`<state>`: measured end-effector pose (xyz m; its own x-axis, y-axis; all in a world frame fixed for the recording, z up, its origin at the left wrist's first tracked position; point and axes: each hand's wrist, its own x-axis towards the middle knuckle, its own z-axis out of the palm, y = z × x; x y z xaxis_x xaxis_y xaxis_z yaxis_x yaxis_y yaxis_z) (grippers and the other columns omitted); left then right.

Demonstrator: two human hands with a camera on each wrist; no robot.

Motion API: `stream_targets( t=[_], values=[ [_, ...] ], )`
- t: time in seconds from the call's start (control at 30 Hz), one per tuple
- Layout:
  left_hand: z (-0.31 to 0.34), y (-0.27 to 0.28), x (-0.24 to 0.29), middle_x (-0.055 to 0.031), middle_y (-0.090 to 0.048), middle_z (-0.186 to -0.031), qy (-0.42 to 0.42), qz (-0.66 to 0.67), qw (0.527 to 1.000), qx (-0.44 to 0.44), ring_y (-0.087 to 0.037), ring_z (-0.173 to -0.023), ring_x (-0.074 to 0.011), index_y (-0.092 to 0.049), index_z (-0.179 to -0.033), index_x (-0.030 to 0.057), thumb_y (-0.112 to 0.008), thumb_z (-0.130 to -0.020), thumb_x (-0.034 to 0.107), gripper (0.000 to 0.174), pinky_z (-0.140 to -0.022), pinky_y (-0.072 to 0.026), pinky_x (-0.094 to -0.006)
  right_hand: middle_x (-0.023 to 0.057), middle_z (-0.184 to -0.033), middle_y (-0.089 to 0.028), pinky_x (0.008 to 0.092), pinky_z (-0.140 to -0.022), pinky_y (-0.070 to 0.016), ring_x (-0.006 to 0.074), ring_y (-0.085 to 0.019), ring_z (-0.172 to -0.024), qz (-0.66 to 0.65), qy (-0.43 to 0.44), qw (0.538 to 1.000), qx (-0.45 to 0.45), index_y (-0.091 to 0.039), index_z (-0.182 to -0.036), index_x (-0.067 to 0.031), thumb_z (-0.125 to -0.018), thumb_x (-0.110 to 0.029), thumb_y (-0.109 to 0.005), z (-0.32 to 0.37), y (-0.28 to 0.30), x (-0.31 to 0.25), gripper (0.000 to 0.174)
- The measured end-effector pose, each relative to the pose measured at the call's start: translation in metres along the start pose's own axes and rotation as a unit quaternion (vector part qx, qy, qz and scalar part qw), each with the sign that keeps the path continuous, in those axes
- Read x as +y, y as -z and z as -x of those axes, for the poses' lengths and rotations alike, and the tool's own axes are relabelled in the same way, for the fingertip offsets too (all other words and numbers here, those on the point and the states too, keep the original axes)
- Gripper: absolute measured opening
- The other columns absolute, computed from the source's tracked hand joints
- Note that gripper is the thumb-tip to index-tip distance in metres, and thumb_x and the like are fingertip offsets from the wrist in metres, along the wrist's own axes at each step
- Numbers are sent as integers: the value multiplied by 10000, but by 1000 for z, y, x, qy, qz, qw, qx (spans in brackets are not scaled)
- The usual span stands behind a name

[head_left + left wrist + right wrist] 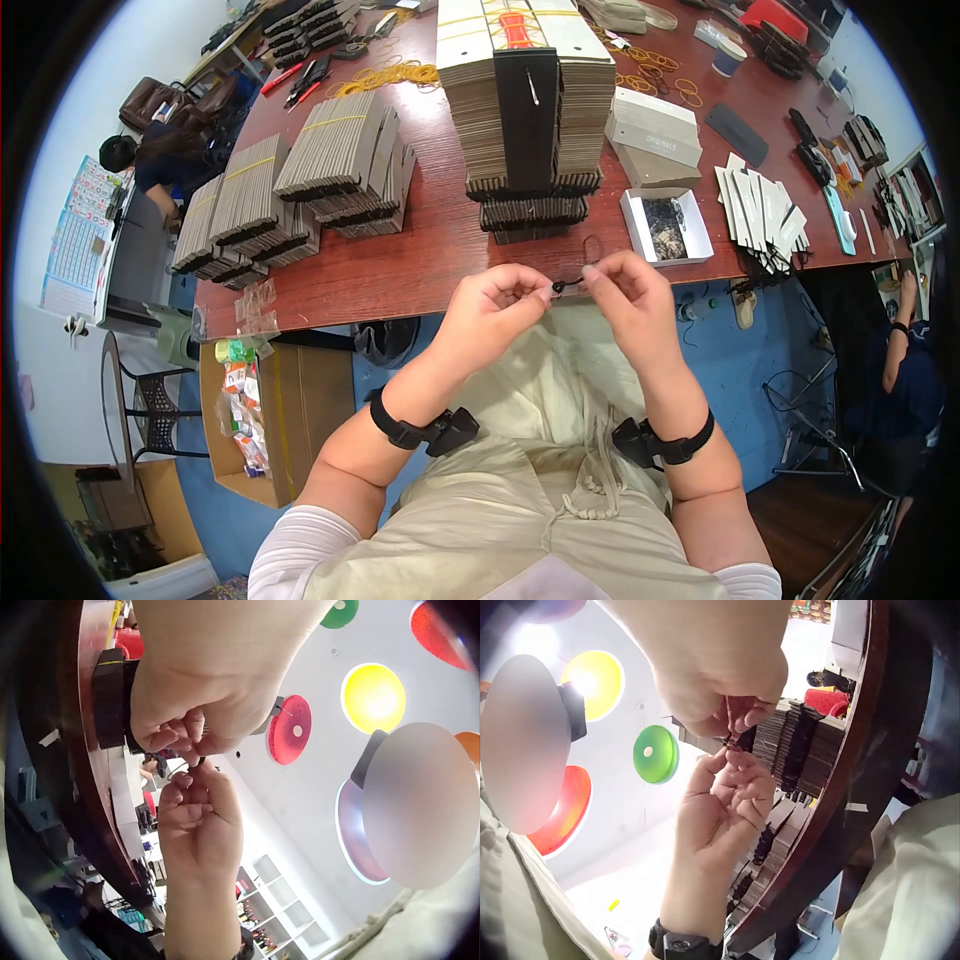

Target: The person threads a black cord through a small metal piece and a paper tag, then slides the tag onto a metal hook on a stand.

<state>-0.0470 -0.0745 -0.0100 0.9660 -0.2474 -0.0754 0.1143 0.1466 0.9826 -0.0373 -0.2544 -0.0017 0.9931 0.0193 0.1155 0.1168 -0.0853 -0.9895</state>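
Observation:
A thin black cord (570, 285) with a small dark knot spans the gap between my two hands, above the front edge of the table. My left hand (500, 308) pinches its knotted end between thumb and fingertips. With thumb and forefinger, my right hand (632, 292) pinches the other end, and a thin loop stands up beyond those fingertips. In the left wrist view the right hand (201, 829) faces the left fingertips closely. The right wrist view shows the left hand (724, 802) meeting the right fingertips, which partly hide the cord.
A tall banded stack of grey cards (535, 130) stands ahead on the red-brown table (420, 270). Shorter stacks (335, 160) are at left. A white box (690, 240) with dark contents and fanned pale cards (762, 215) lie right. A cardboard box (310, 400) stands below left.

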Motion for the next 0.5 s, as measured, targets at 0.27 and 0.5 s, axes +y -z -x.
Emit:
stream_targets(
  t=[0.27, 0.5],
  values=[
    [1, 3, 8, -4, -595, -841, 0, -22, 999, -35, -535, -765, -46, -598, -896, -17, -564, -809, -12, 94, -666, -432, -192, 48, -748, -587, 214, -469, -393, 85, -503, -535, -183, -167, 947, -203, -471, -1065, -16, -813, -49, -567, -1, 10, -22, 272],
    [3, 6, 10, 0, -586, -833, 23, -31, 998, -54, -533, -766, -48, -594, -883, -19, -566, -794, -20, 93, -667, -431, -191, -16, -689, -571, 180, -472, -342, 20, -449, -537, -177, -204, 924, -270, -542, -976, 3, -815, -43, -581, -7, 17, -6, 172]
  ],
)
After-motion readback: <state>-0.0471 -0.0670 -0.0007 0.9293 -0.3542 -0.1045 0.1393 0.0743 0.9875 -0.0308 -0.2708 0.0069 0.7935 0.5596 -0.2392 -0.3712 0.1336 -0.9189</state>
